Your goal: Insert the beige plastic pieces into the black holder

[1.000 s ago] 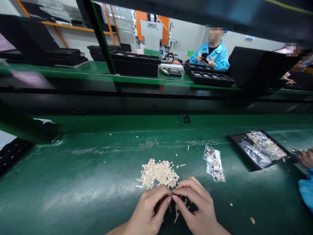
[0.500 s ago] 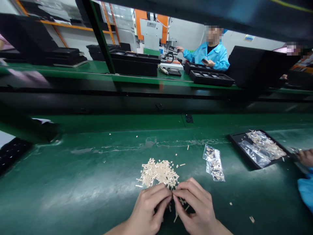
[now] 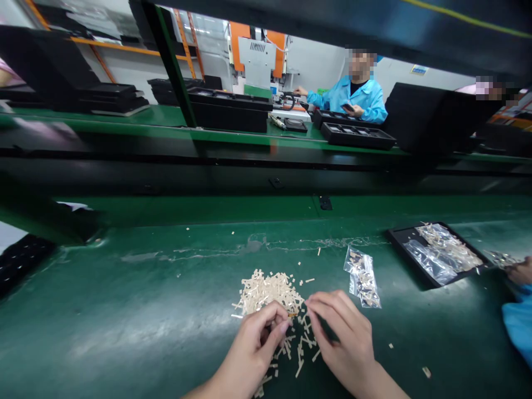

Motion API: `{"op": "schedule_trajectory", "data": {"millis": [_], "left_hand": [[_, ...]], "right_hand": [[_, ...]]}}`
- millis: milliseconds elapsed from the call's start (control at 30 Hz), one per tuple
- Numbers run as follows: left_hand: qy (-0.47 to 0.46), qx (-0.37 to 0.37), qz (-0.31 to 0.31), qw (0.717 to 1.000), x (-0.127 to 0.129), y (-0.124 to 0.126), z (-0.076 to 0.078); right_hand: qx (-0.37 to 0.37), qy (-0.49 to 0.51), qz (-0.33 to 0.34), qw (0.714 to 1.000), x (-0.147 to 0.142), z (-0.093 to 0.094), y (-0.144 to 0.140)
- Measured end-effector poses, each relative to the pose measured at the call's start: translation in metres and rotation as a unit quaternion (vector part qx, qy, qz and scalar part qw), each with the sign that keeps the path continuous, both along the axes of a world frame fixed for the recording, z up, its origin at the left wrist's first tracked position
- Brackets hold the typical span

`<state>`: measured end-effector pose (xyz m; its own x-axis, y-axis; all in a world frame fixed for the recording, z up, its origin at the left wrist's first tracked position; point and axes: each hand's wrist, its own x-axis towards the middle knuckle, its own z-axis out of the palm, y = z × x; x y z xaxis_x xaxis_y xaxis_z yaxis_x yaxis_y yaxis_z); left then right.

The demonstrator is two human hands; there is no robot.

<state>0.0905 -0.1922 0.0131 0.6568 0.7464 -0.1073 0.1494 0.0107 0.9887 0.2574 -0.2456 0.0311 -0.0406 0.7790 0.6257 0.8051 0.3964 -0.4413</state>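
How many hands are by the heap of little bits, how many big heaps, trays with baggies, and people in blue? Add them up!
Hands: 2 (left hand, right hand)
Big heap: 1
Tray with baggies: 1
People in blue: 2
Total: 6

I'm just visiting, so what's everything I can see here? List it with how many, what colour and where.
Small pieces: many, beige, heaped mid-bench, some strewn nearby
Clear bags: count unclear, transparent with pieces inside, right of heap
Tray: one, black, farther right, holding clear bags and beige pieces
Workbench: one, green, foreground
Black part: one, bench's back
Black boxes and trays: several, far bench
Machine: one, grey and orange, background
Shelving: orange-framed, upper left
Co-worker: one, blue jacket, behind far bench
Neighbour's hand: one, blue sleeve, right edge
Left hand: one, bare, beside heap
Right hand: one, bare, right of left hand
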Motion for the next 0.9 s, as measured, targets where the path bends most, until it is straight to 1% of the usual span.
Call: {"op": "schedule_trajectory", "data": {"millis": [67, 133, 267, 400, 467, 533, 633, 700, 733, 800, 833, 900], "left_hand": [[0.003, 0.018, -0.003, 1.0, 0.0, -0.001, -0.003], [0.013, 0.048, -0.005, 0.999, 0.0, -0.002, -0.006], [0.03, 0.127, -0.006, 0.991, -0.003, -0.003, -0.011], [0.03, 0.204, -0.013, 0.979, -0.005, -0.004, -0.013], [0.031, 0.216, -0.016, 0.976, -0.005, -0.005, -0.013], [0.034, 0.211, -0.018, 0.977, -0.005, -0.005, -0.012], [0.038, 0.179, -0.019, 0.983, -0.004, -0.004, -0.009], [0.032, 0.136, -0.019, 0.99, -0.003, -0.001, -0.007], [0.02, 0.102, -0.019, 0.994, -0.003, 0.0, -0.005], [-0.028, 0.007, -0.019, 0.999, -0.003, 0.003, -0.002], [-0.062, -0.045, -0.019, 0.997, -0.003, 0.004, -0.001], [-0.13, -0.137, -0.021, 0.982, -0.004, 0.006, 0.0]], "right_hand": [[0.014, -0.014, 0.033, 0.999, -0.005, 0.0, -0.002], [0.012, -0.029, 0.049, 0.998, -0.009, -0.002, -0.004], [-0.009, -0.046, 0.056, 0.997, -0.011, -0.008, -0.006], [0.004, -0.074, 0.053, 0.996, -0.013, -0.008, -0.007], [0.014, -0.085, 0.05, 0.995, -0.014, -0.008, -0.007], [0.023, -0.089, 0.048, 0.995, -0.016, -0.008, -0.008], [0.015, -0.083, 0.049, 0.995, -0.016, -0.008, -0.009], [0.003, -0.051, 0.053, 0.997, -0.015, -0.006, -0.009], [0.0, -0.027, 0.052, 0.998, -0.014, -0.004, -0.008], [0.005, 0.018, 0.044, 0.999, -0.009, 0.001, -0.006], [0.009, 0.031, 0.036, 0.999, -0.006, 0.004, -0.005], [0.013, 0.03, 0.017, 0.999, 0.001, 0.006, -0.002]]}}
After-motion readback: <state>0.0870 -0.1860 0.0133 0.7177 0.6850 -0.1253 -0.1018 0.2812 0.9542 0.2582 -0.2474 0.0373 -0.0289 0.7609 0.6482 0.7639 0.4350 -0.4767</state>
